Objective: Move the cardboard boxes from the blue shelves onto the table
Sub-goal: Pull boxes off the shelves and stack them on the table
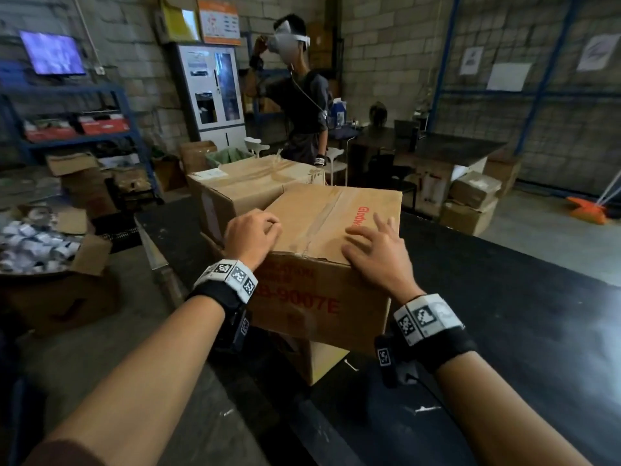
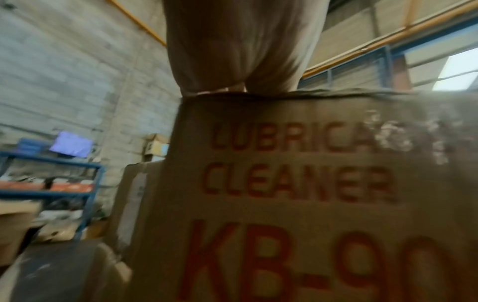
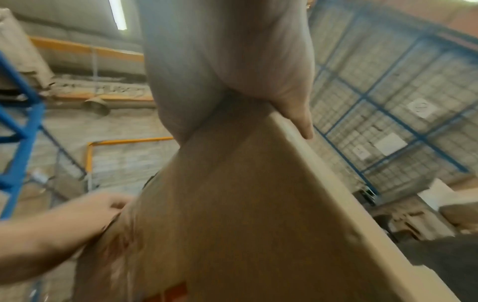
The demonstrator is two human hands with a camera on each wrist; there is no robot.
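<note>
The brown taped cardboard box with red lettering (image 1: 322, 250) sits on the black table (image 1: 504, 314), near edge overhanging; left hand (image 1: 250, 235) loosely curled and right hand (image 1: 376, 253) spread flat on top should push it evenly farther on

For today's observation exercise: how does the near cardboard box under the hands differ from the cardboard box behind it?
The near box carries red lettering; the far box has a white label on top. The left hand and right hand rest on the near box; nothing touches the far box. Both are brown, tape-sealed, and on the black table.
</note>
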